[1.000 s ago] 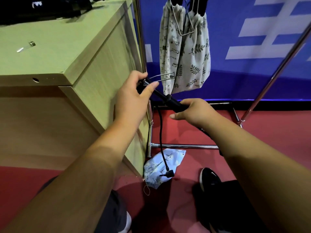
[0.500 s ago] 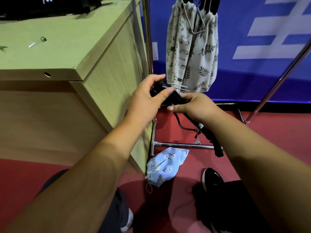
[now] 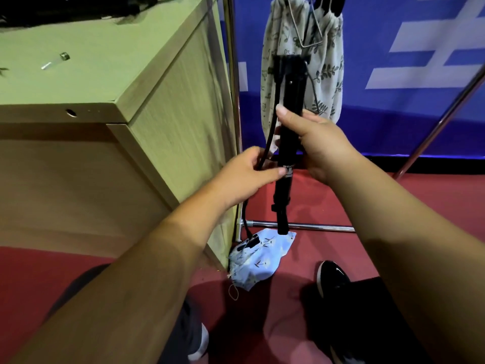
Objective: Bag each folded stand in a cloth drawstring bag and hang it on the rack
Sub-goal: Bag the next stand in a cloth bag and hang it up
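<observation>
A folded black stand stands nearly upright in front of me. My right hand grips its middle, thumb along the tube. Lower down, my left hand holds the stand's thin black cable, and its thumb touches the tube. The cable's end hangs down to a light blue floral drawstring bag lying on the red floor. Two cream leaf-print bags hang on wire hangers from the chrome rack behind the stand.
A wooden cabinet stands close on the left, with a small vial and dark gear on top. The rack's base bar and slanted leg cross the floor. My black shoe is beside the bag.
The stand swung from lying slanted to nearly upright. My left hand dropped from its top end to the cable lower down, and my right hand shifted up the tube.
</observation>
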The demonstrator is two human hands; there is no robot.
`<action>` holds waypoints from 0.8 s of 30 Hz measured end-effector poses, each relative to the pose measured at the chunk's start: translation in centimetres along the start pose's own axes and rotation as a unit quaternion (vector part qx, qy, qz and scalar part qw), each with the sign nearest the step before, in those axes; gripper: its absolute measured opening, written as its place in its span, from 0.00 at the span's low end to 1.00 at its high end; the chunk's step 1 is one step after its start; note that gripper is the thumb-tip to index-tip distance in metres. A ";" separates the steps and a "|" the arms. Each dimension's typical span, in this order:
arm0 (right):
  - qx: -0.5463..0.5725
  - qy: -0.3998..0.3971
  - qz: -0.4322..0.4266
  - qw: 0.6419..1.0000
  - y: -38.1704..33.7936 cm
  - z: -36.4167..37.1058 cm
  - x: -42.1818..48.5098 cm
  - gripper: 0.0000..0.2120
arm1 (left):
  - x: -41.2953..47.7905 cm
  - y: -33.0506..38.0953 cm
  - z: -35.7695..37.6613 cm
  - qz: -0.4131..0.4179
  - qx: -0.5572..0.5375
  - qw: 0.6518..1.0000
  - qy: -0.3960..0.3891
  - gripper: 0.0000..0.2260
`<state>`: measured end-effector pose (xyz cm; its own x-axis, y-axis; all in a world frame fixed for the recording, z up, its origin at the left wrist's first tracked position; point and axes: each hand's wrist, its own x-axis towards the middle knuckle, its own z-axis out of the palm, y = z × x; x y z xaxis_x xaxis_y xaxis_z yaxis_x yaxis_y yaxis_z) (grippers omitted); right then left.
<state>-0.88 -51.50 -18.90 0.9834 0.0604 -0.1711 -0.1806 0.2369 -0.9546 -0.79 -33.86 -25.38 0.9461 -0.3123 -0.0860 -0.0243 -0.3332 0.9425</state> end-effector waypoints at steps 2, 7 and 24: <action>0.010 0.002 -0.006 1.000 -0.3 0.1 -0.1 0.13 | -0.1 -0.9 0.1 -0.010 0.026 0.998 -0.048 0.28; -0.016 -0.002 -0.012 1.000 -0.3 0.5 0.0 0.18 | -0.1 -1.7 0.7 -0.007 0.017 0.999 -0.048 0.18; 0.012 0.027 -0.028 0.999 0.4 1.2 1.4 0.08 | -0.1 -1.3 -1.4 -0.064 0.119 0.987 -0.089 0.18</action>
<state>0.38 -50.13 -19.20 0.9913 -0.0050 -0.1313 -0.1255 0.2617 -0.9570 -0.43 -32.16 -26.19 0.8752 -0.3978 -0.2752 -0.0024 -0.5726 0.8199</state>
